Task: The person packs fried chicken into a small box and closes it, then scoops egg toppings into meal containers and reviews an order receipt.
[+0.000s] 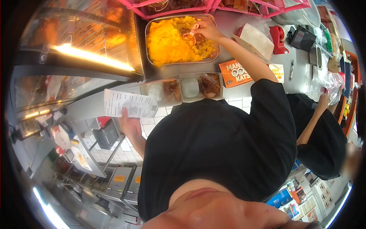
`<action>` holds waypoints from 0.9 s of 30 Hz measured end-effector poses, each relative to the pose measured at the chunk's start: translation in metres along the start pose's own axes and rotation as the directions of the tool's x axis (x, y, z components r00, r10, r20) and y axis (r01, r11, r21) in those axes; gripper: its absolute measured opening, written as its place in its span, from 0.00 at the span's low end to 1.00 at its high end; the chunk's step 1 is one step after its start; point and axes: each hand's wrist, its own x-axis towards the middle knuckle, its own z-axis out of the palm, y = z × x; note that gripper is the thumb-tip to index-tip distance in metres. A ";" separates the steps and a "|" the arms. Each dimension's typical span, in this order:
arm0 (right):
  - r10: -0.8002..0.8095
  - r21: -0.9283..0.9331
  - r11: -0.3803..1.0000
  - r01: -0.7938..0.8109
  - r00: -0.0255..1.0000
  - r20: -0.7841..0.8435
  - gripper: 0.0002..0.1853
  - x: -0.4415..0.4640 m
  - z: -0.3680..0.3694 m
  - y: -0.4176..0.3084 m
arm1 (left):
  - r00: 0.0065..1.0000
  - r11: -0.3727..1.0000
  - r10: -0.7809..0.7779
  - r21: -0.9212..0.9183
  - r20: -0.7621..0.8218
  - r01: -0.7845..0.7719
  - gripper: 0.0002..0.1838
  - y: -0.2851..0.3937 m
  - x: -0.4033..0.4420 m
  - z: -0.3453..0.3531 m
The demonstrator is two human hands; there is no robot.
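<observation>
A printed paper receipt (131,104) is pinched in my left hand (131,128), held up at the left beside the counter edge. My right hand (207,31) grips a pink scoop (194,29) at the right part of a metal tray (218,51). The scoop's end is down in the food, partly hidden. Bright yellow food (166,42) is heaped in the tray's left part; looser yellow and brown pieces lie around the scoop. Just below my right forearm is an orange printed box (235,73).
Pink baskets (213,7) with packets stand behind the tray. A clear bin (181,98) with bagged items sits at the counter's near edge. A lit glass case (91,57) stands left. Rightward are a red tape dispenser (279,40) and a co-worker (316,129) handling plastic.
</observation>
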 end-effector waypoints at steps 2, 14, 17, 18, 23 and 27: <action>0.043 0.147 0.988 -0.038 0.999 -0.030 0.11 -0.002 -0.003 0.008 | 1.000 1.000 -0.002 -0.002 0.000 0.002 0.25 0.000 0.000 -0.003; -0.646 -0.746 0.522 0.414 0.763 -0.029 0.05 -0.012 0.018 -0.005 | 0.999 1.000 -0.011 0.000 0.033 0.011 0.25 -0.003 0.004 -0.015; -0.575 -0.691 0.606 0.394 0.817 -0.039 0.06 -0.015 0.025 -0.012 | 1.000 1.000 -0.001 0.001 0.020 0.001 0.25 -0.004 -0.001 -0.017; -0.561 -0.631 0.669 0.393 0.824 -0.081 0.07 -0.018 0.025 -0.021 | 1.000 1.000 -0.002 -0.007 0.017 0.002 0.25 -0.005 -0.002 -0.020; -0.246 -0.497 0.847 0.188 0.968 -0.053 0.09 -0.054 0.015 -0.023 | 1.000 0.999 0.014 -0.035 -0.021 -0.014 0.25 -0.004 -0.009 -0.023; -0.034 -0.165 0.986 -0.002 0.975 -0.218 0.12 -0.044 0.020 -0.015 | 0.997 0.999 -0.034 -0.033 -0.068 0.032 0.24 -0.006 -0.007 -0.028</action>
